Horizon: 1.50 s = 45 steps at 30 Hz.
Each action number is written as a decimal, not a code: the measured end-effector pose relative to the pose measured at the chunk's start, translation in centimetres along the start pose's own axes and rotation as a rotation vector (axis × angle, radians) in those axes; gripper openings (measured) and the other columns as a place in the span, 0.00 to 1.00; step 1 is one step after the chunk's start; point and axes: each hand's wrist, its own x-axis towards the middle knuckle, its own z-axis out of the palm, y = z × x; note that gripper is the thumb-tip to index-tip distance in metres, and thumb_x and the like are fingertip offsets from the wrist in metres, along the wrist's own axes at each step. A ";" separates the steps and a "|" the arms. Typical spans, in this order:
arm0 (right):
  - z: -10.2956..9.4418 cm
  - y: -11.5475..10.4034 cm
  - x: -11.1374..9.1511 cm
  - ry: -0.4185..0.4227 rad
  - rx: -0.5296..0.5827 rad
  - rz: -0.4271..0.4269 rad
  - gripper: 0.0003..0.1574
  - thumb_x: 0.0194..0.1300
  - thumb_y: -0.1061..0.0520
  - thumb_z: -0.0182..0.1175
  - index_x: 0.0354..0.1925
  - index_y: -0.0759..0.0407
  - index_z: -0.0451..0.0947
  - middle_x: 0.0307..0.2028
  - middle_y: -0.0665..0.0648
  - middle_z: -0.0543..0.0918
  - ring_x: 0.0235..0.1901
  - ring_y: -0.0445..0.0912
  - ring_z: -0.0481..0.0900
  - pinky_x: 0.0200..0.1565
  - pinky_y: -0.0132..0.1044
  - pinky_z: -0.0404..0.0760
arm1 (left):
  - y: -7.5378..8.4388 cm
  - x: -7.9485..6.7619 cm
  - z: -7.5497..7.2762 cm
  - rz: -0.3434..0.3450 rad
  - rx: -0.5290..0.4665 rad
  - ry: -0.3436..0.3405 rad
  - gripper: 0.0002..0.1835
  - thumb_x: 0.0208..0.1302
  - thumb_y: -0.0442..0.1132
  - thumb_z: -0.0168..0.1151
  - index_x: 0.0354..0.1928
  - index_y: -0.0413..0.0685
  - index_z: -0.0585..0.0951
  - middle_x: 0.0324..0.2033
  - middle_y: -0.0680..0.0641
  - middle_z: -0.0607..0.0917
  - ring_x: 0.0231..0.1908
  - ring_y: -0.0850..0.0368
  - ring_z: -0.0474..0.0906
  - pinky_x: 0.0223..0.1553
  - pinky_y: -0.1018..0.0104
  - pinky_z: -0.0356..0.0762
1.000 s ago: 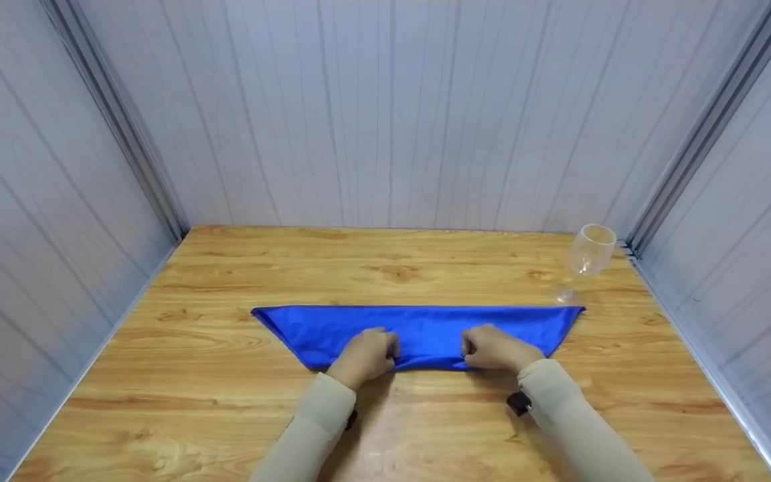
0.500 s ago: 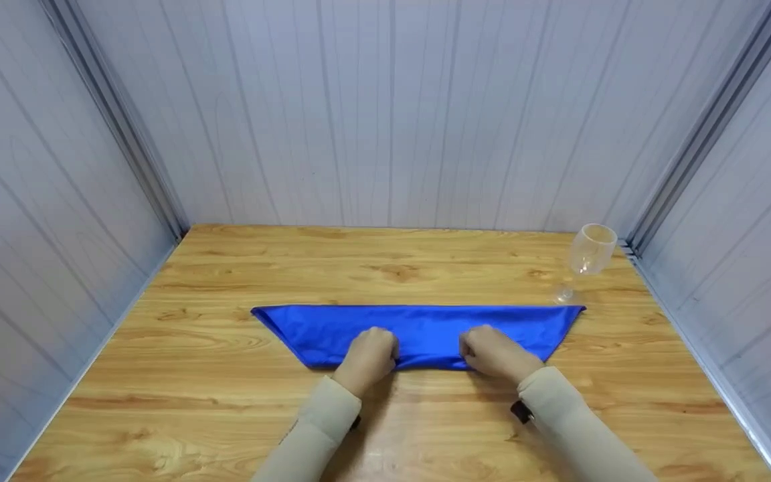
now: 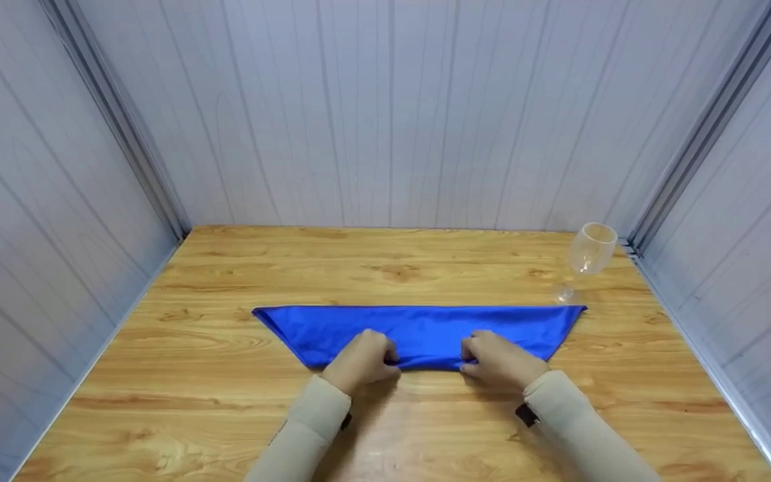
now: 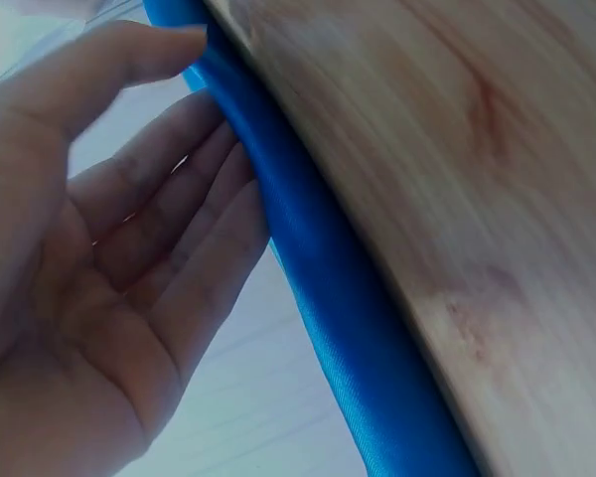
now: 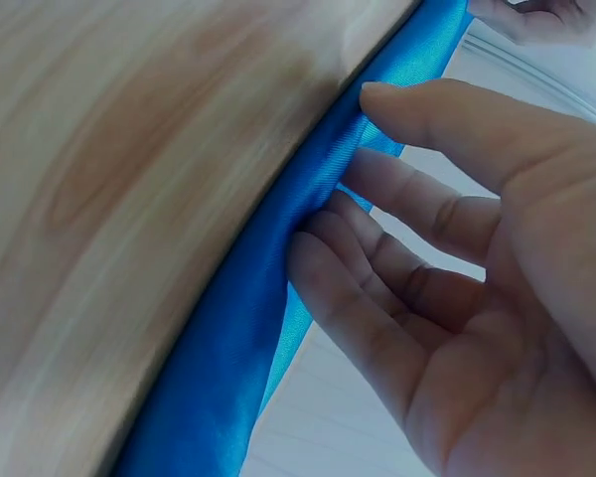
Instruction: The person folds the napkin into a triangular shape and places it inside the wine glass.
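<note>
A shiny blue cloth (image 3: 425, 328) lies folded into a long band with slanted ends, its straight long edge at the back. My left hand (image 3: 362, 361) is over its front edge left of the middle. In the left wrist view the bent fingertips touch the blue fold (image 4: 308, 248), with the thumb apart from them near the edge. Right of the middle, my right hand (image 3: 499, 361) is placed the same way. Its fingers (image 5: 338, 273) rest against the cloth in the right wrist view, the thumb tip overlapping the fold and spread from the fingers.
A clear stemmed wine glass (image 3: 591, 251) stands upright at the back right, its foot just behind the cloth's right corner. Pale panelled walls (image 3: 385, 114) close off the wooden table (image 3: 225, 415) at the back and both sides.
Both hands were closed like fists at the cloth's front edge; now the thumbs have come away from the fingers. The cloth and the glass look unmoved.
</note>
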 end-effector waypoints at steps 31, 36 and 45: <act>-0.3 -0.6 -0.7 -0.037 0.061 0.006 0.12 0.60 0.60 0.68 0.22 0.51 0.79 0.23 0.44 0.75 0.26 0.39 0.72 0.30 0.37 0.75 | 0.9 -0.6 0.0 -0.031 0.076 -0.017 0.03 0.64 0.34 0.68 0.33 0.43 0.88 0.30 0.50 0.87 0.33 0.54 0.85 0.36 0.62 0.82; -0.3 -0.7 -0.6 -0.018 0.030 0.004 0.14 0.62 0.59 0.68 0.21 0.50 0.79 0.23 0.43 0.76 0.26 0.39 0.73 0.31 0.38 0.75 | 0.2 0.1 -0.2 -0.112 0.003 -0.085 0.05 0.67 0.36 0.66 0.36 0.42 0.88 0.33 0.48 0.88 0.37 0.52 0.84 0.40 0.59 0.81; -0.3 -0.9 -0.7 -0.002 -0.014 0.016 0.16 0.64 0.59 0.67 0.20 0.49 0.78 0.22 0.42 0.74 0.24 0.39 0.70 0.29 0.38 0.74 | -2.0 1.1 -0.4 -0.285 -0.213 -0.172 0.09 0.65 0.46 0.70 0.30 0.50 0.84 0.26 0.56 0.81 0.27 0.61 0.72 0.33 0.63 0.74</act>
